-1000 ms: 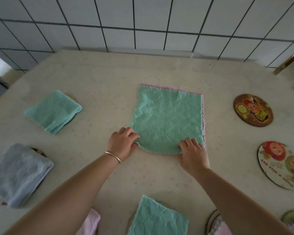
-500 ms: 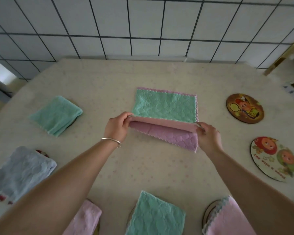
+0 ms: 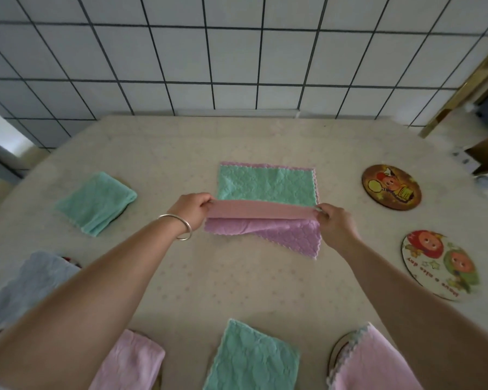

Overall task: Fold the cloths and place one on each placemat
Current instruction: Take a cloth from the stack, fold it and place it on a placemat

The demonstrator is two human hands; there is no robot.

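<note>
Two hands: left hand (image 3: 193, 209) and right hand (image 3: 335, 223) each pinch one end of the raised fold.
Cloth (image 3: 265, 187): between hands, green face up, pink underside hanging.
Bare placemats (image 3: 391, 187): beyond right hand.

— What's on the surface (image 3: 237, 288) in front of you?

— A pale speckled top. In the middle lies my green-and-pink cloth (image 3: 265, 187), its far half flat. To my left sit a folded green cloth (image 3: 96, 202) and a folded blue cloth (image 3: 26, 288).

— And the near edge?

— A folded pink cloth (image 3: 127, 361), another green cloth (image 3: 251, 358) and a pink cloth (image 3: 375, 361), each over a mat.

— On your right?

— Two bare round placemats, a dark placemat (image 3: 391, 187) and a white placemat (image 3: 440, 264).
</note>
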